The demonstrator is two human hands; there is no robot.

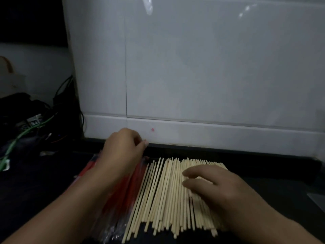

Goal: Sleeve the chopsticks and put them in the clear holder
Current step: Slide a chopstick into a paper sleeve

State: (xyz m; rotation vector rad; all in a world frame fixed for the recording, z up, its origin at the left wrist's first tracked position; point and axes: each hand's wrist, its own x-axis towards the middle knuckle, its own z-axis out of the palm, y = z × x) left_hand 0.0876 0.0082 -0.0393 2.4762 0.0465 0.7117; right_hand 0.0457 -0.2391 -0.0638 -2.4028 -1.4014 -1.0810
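Dark counter (263, 173) against a white tiled wall (193, 67). Bare wooden chopsticks (163, 194) spread in a wide flat layer across the middle, laid near to far, loose, in no container. Just left of them, touching their edge, a stack of red sleeves (130, 187) in clear wrapping, crinkled at the near end.

Right hand (211, 182) lay over the right part of the chopstick layer, fingers loosely bent and spread, fingertips (186, 173) resting on the sticks; gripped nothing that could be made out.

Left hand (123, 148) was over the far end of the sleeves, fingers curled, thumb and fingertips drawn together at the far right; whether a sleeve was pinched could not be told.

Far left, in shadow: tangled cables (26, 127), one green.
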